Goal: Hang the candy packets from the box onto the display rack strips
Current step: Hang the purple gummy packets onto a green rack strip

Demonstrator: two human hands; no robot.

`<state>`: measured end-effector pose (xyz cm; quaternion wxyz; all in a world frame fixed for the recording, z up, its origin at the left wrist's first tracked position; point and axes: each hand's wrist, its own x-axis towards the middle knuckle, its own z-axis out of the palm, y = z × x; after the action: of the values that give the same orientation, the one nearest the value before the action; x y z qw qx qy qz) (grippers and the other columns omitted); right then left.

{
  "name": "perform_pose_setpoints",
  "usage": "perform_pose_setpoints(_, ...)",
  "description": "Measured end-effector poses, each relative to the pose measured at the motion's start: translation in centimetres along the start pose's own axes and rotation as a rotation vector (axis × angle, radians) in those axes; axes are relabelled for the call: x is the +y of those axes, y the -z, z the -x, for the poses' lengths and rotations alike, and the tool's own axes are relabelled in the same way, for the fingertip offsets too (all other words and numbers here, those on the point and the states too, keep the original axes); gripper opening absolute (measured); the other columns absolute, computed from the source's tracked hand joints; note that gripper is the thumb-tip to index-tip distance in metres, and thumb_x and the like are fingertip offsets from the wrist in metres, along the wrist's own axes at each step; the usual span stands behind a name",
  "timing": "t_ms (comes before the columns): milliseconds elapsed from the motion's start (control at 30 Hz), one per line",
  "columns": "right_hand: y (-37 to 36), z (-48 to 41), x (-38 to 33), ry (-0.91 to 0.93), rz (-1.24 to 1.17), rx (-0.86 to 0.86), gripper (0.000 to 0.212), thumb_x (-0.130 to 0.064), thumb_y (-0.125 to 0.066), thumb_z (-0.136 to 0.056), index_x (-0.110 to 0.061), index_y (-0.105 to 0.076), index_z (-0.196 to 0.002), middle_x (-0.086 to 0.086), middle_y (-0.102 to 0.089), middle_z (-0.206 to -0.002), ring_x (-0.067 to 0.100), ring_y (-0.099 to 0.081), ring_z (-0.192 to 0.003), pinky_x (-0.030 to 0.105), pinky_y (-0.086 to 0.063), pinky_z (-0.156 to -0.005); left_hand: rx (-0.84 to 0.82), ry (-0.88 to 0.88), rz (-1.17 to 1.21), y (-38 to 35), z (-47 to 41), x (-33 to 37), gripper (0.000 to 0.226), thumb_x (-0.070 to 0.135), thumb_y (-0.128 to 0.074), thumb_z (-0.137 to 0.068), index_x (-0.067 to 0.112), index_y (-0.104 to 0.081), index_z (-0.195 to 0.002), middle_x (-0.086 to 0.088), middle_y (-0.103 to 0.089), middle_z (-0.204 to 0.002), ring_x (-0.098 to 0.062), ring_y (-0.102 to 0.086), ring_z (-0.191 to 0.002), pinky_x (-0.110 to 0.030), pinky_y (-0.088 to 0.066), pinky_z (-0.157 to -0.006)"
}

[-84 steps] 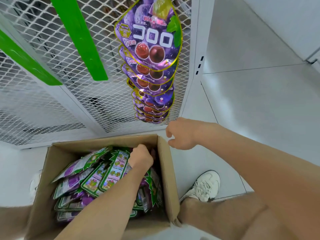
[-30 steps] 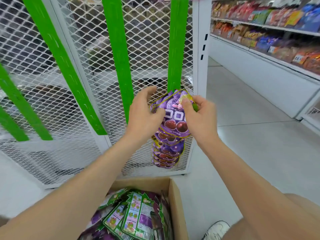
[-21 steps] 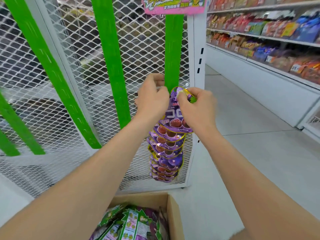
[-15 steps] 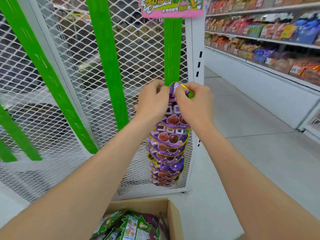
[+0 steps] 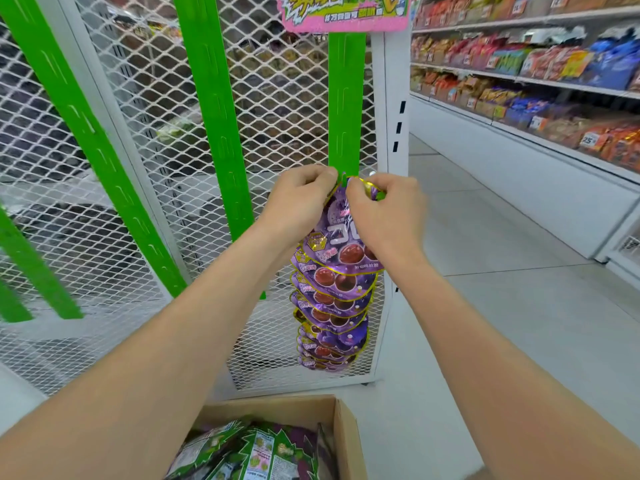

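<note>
The left hand [image 5: 301,199] and right hand [image 5: 384,206] are together now, each pinching a top corner of one purple candy packet [image 5: 332,233], where moments ago the left was digging in the box [image 5: 343,434]. They are pressing the packet's top against the green strip [image 5: 346,105], just above the column of hung packets [image 5: 332,306]. I'd say the hooking is happening but isn't finished, and the box is still holding plenty more.

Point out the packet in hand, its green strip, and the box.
purple packet [image 5: 334,237], head view: printed front, at the logo.
green strip [image 5: 346,98], head view: bare stretch above the packet.
cardboard box [image 5: 270,412], head view: inner back wall.
</note>
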<state>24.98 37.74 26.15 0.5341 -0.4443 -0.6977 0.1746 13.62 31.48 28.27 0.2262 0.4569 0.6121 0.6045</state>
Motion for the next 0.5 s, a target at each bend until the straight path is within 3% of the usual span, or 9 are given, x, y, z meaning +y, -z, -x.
perform_pose_setpoints(67, -0.1, 0.5, 0.7, 0.062, 0.021, -0.028, 0.045, -0.04, -0.064, -0.09, -0.005, -0.052, -0.065, 0.01, -0.041, -0.051, 0.034, -0.039, -0.059, 0.044, -0.046, -0.062, 0.013, -0.023, -0.023, 0.2, 0.0, -0.4, 0.025, 0.022, -0.059, -0.107, 0.021, -0.071, -0.085, -0.002, -0.059, -0.079, -0.012, -0.049, -0.071, -0.026, -0.042, -0.065)
perform_pose_setpoints(167, 0.1, 1.4, 1.7, 0.128, 0.027, -0.086, 0.045, -0.046, -0.062, -0.098, -0.009, -0.063, -0.072, 0.007, -0.054, -0.057, 0.032, -0.05, -0.064, 0.045, -0.044, -0.066, 0.035, -0.131, -0.128, 0.9, -0.3, -1.4, 0.02, 0.024, -0.061, -0.103, 0.025, -0.075, -0.088, 0.005, -0.07, -0.08, -0.011, -0.059, -0.075, -0.038, -0.053, -0.08)
perform_pose_setpoints(233, 0.1, 2.0, 2.6, 0.08, 0.035, -0.089, 0.034, -0.047, -0.067, -0.094, -0.015, -0.07, -0.084, 0.002, -0.066, -0.069, 0.028, -0.061, -0.072, 0.042, -0.049, -0.072, 0.055, -0.23, -0.335, 1.3, 0.2, -2.2, 0.016, 0.021, -0.063, -0.1, 0.026, -0.075, -0.108, 0.009, -0.074, -0.095, -0.009, -0.066, -0.088, -0.042, -0.056, -0.09)
perform_pose_setpoints(267, 0.2, 2.4, 3.1, 0.033, 0.043, -0.083, 0.027, -0.044, -0.07, -0.09, -0.018, -0.07, -0.095, 0.0, -0.07, -0.08, 0.026, -0.065, -0.08, 0.041, -0.052, -0.076, 0.088, -0.293, -0.479, 1.4, 0.8, -2.7, 0.025, 0.02, -0.064, -0.098, 0.027, -0.07, -0.122, 0.01, -0.073, -0.106, -0.012, -0.065, -0.1, -0.042, -0.053, -0.094)
perform_pose_setpoints(333, 0.7, 3.5, 4.0, -0.086, 0.079, -0.116, 0.039, -0.037, -0.073, -0.084, -0.015, -0.061, -0.114, 0.002, -0.07, -0.097, 0.026, -0.065, -0.092, 0.037, -0.052, -0.08, 0.17, -0.41, -0.748, 2.1, 2.9, -3.8, 0.043, 0.023, -0.064, -0.094, 0.032, -0.06, -0.135, 0.011, -0.067, -0.125, -0.022, -0.056, -0.117, -0.044, -0.045, -0.094)
perform_pose_setpoints(400, 1.7, 5.2, 4.5, -0.189, 0.198, -0.269, 0.038, -0.029, -0.073, -0.082, -0.01, -0.06, -0.112, 0.007, -0.068, -0.097, 0.028, -0.062, -0.091, 0.034, -0.048, -0.076, 0.152, -0.491, -0.84, 3.3, 5.5, -5.9, 0.042, 0.023, -0.062, -0.091, 0.029, -0.061, -0.132, 0.007, -0.067, -0.126, -0.027, -0.053, -0.115, -0.043, -0.042, -0.09)
perform_pose_setpoints(500, 2.5, 8.6, 4.9, -0.161, 0.365, -0.728, 0.022, -0.022, -0.069, -0.084, -0.002, -0.076, -0.088, 0.018, -0.074, -0.085, 0.032, -0.07, -0.083, 0.038, -0.058, -0.073, -0.186, -0.364, -0.767, 5.5, 9.6, -11.2, 0.024, 0.014, -0.063, -0.091, 0.025, -0.071, -0.111, 0.007, -0.074, -0.105, -0.022, -0.065, -0.097, -0.046, -0.054, -0.087)
